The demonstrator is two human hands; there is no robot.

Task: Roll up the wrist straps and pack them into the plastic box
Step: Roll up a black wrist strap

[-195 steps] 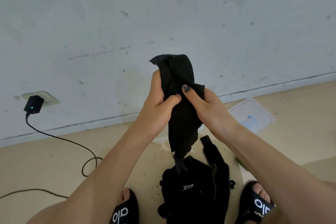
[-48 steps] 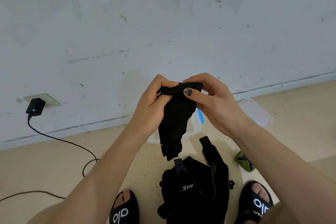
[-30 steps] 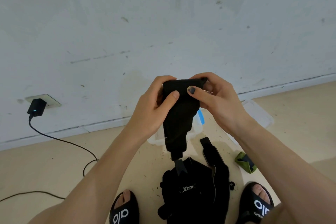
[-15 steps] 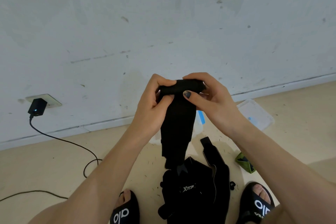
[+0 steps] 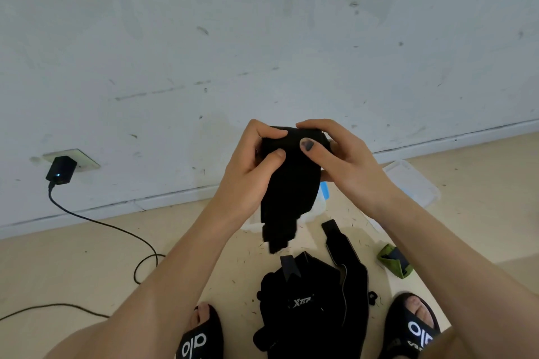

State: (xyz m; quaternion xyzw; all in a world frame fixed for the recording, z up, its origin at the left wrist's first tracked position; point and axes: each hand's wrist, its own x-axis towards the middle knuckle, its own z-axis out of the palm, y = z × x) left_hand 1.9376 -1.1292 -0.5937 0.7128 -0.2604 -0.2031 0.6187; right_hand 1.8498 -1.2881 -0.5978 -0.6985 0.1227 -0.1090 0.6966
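Between both sets of curled fingers, held up before the wall, a black wrist strap (image 5: 288,183) is being rolled: left hand (image 5: 250,175) and right hand (image 5: 341,160) each pinch the roll's top, whose axis runs left to right. Its unrolled tail hangs straight down toward the floor. Rolling looks partway done; next, the tail needs winding in tightly. Behind it, near the wall's foot, sits the plastic box (image 5: 316,207), with more black straps (image 5: 312,300) between the feet.
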